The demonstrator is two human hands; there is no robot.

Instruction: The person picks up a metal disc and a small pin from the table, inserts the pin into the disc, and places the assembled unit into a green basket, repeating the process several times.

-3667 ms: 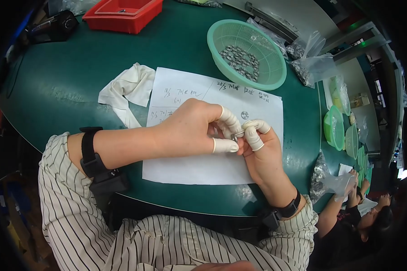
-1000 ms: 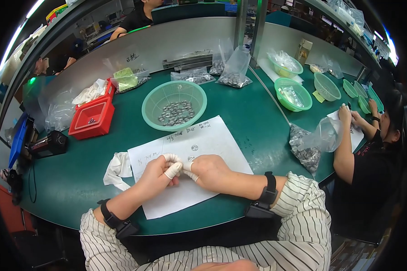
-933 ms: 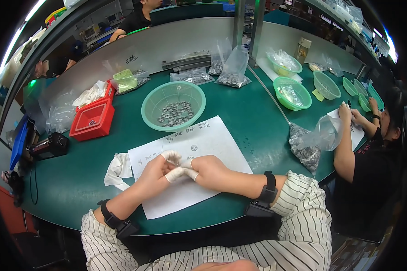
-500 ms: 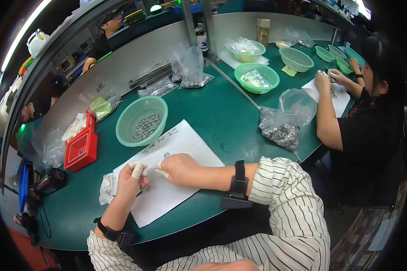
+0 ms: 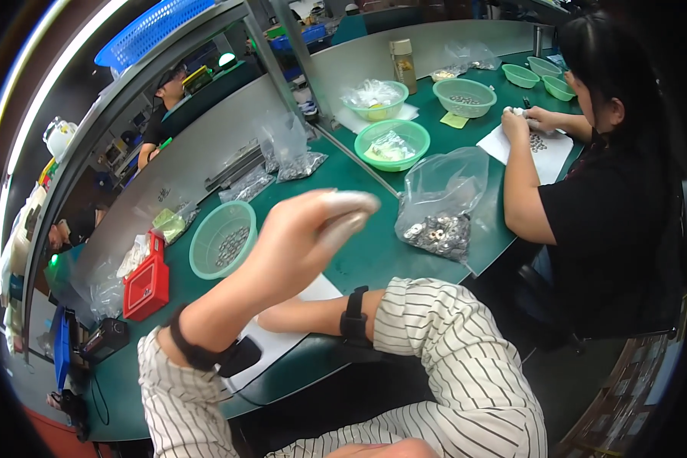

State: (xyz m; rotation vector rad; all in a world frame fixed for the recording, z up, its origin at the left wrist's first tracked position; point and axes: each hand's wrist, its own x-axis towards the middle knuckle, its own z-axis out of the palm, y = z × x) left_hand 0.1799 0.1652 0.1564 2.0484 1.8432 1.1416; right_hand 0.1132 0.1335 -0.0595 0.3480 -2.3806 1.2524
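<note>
My left hand [image 5: 290, 237] is raised over the table, its arm crossing in front of my right one. White covers wrap its thumb and forefinger, which point right and come close together in a pinch. Anything between those fingertips is too small or blurred to make out. Below it, my right hand [image 5: 278, 317] rests by the white paper sheet [image 5: 322, 294], with its fingers hidden behind my left forearm. To the right of my raised fingers stands an open clear plastic bag [image 5: 444, 179] with many small metal parts [image 5: 443, 235] at its bottom.
A light green basin [image 5: 198, 248] of small metal parts and a red tray [image 5: 146, 288] stand left. A bright green bowl [image 5: 391, 145] and other bowls sit further back. At the right, a co-worker [image 5: 618, 175] handles small parts over another white sheet [image 5: 504, 151].
My left hand has lifted off the paper and swung up and right across my right arm. My right hand has stayed low by the sheet. The view has shifted.
</note>
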